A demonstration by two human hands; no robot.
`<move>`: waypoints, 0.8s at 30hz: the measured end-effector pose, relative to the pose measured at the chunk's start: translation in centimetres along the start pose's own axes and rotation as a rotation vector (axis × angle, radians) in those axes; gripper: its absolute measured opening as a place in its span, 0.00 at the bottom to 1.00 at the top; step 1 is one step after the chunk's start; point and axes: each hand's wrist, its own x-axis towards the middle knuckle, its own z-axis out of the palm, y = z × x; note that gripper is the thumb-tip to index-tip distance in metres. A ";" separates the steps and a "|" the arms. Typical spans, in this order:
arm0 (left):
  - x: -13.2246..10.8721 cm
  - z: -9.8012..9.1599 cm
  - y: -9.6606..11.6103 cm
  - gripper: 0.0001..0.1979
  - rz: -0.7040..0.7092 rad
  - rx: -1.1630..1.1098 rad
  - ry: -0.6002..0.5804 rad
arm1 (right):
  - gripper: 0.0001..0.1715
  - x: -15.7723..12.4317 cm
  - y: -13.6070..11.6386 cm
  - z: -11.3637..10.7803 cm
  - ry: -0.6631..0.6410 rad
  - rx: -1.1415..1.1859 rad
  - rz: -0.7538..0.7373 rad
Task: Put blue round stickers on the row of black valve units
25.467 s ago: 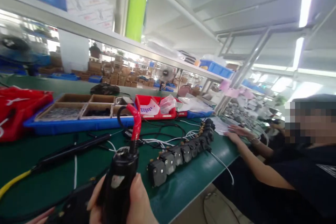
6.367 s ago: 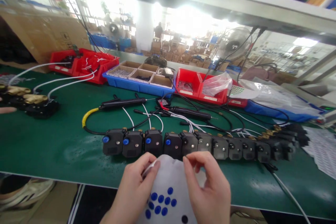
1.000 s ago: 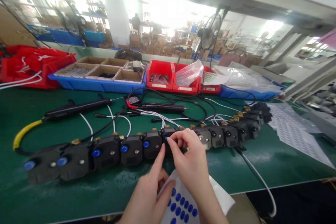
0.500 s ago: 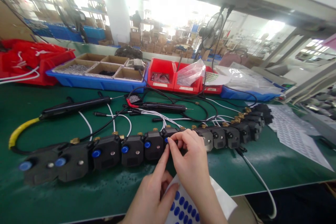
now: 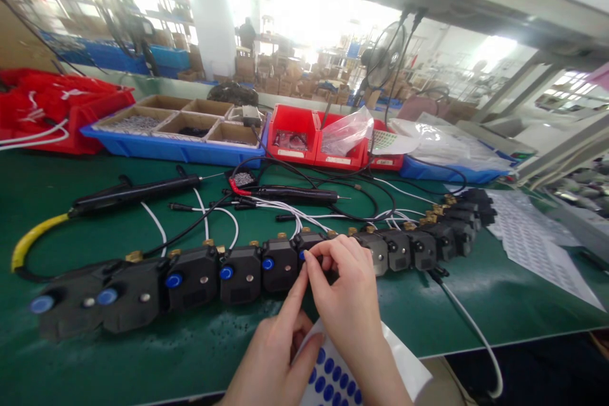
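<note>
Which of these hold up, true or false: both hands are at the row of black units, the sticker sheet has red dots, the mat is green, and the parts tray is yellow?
1. Both hands, left hand and right hand, are at the row of black units. True.
2. The sticker sheet carries red dots. False: blue dots.
3. The mat is green. True.
4. The parts tray is yellow. False: it is blue.
</note>
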 end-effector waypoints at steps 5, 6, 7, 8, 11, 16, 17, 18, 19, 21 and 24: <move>0.0 0.1 -0.2 0.39 0.013 -0.005 0.009 | 0.10 0.1 0.0 -0.1 -0.010 -0.010 0.002; 0.0 0.1 -0.2 0.39 0.015 -0.005 0.005 | 0.10 0.0 -0.1 -0.2 -0.014 -0.012 0.004; 0.0 0.1 -0.2 0.39 0.018 -0.008 0.003 | 0.10 0.0 -0.1 -0.2 -0.017 -0.015 0.005; 0.0 0.1 -0.1 0.39 0.020 -0.012 0.002 | 0.10 0.0 -0.1 -0.3 -0.020 -0.017 0.003; 0.0 0.1 -0.1 0.39 0.013 -0.014 0.005 | 0.10 0.1 -0.2 -0.2 -0.021 -0.024 0.001; 0.0 0.1 -0.4 0.38 -0.004 -0.006 0.006 | 0.11 0.1 0.0 -0.2 0.016 -0.061 -0.036; 0.0 0.0 -0.5 0.37 -0.007 -0.008 0.010 | 0.10 0.1 0.0 -0.4 0.051 -0.074 -0.053; 0.0 -0.1 -0.5 0.36 -0.006 -0.004 0.014 | 0.09 0.0 0.1 -0.8 0.092 -0.079 -0.068; -0.1 -0.2 -0.4 0.34 0.000 0.006 0.020 | 0.08 -0.1 0.1 -1.3 0.135 -0.075 -0.079; -0.1 -0.4 -0.1 0.26 0.015 0.030 0.022 | 0.05 -0.7 0.2 -2.6 0.193 -0.035 -0.089; -0.1 -0.6 0.5 0.13 -0.012 -0.018 0.035 | 0.04 -2.4 0.4 -4.7 0.131 0.053 -0.073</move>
